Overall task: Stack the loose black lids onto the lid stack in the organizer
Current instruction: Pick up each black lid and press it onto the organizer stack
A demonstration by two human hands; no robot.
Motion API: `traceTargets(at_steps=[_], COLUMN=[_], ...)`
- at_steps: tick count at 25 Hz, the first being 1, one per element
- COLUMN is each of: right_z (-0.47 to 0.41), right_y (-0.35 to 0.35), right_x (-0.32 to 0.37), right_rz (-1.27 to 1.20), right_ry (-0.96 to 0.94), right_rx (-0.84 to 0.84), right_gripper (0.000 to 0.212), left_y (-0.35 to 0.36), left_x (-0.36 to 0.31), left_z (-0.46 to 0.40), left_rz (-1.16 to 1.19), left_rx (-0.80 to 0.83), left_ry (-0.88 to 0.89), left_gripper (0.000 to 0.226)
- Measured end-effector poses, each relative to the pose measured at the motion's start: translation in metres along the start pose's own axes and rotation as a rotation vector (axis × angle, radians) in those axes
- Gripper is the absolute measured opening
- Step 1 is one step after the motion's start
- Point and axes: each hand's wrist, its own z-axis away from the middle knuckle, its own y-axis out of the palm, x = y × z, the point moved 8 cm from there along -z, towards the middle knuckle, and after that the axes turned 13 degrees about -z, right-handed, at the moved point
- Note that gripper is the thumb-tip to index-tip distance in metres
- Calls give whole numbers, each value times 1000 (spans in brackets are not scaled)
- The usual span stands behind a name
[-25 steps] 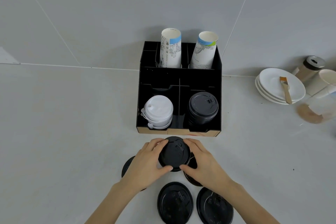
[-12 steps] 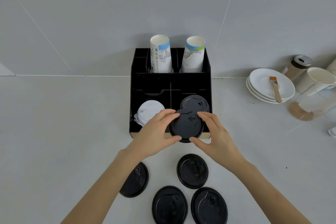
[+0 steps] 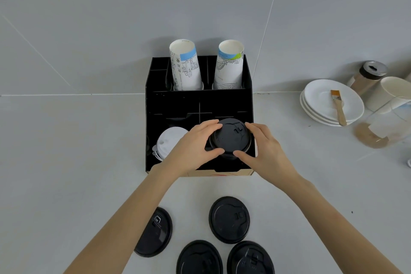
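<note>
Pale counter (image 3: 66, 162), tiled wall behind. Black lid (image 3: 231, 137) had come up from the near counter & sat over the organizer's (image 3: 153, 118) right-near lid stack, both hands' fingers (image 3: 206, 127) pinching its rim: left hand (image 3: 193, 151), right hand (image 3: 264, 151). Four loose lids (image 3: 229, 219) were left near; white lids (image 3: 169, 142) left.

The organizer (image 3: 153, 131) stands on the worktop (image 3: 66, 162) against the wall. Two paper cups (image 3: 185, 66) stand in its back compartments. In front, the white lids (image 3: 169, 140) sit left and the lid stack (image 3: 231, 138) right. Four loose lids (image 3: 229, 219) lie before it. Plates (image 3: 320, 100) sit far right.
</note>
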Motion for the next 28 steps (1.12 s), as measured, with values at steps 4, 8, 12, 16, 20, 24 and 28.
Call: traceTargets(at_steps=[4,8,12,16,20,24,28], right_z=[-10,-13,-12,-9,-8,-6,4], right_y=[0,0,0,5,7,6,2], right_x=[-4,-9,-14,-15,-15,-14,-10], right_rz=[50,87,110,127,124,121,103], right_ry=[3,15,41,41,49,55,56], right_rx=[-1,-16,-34,-39,-64,-52,-51], right_gripper=[65,64,60,59,59,59,58], left_y=[4,10,10,14,17,19,14], left_x=[2,3,3,6,9,5,1], left_z=[-15,-22,-23,-18,-13,-12,1], left_rz=[-38,-50,-26,-42,-4,-2,0], left_rx=[33,62,29,8,-11,10,-17], left_ry=[1,17,8,-1,-27,-24,-33], left_gripper=[59,58,54,53,53,56,55])
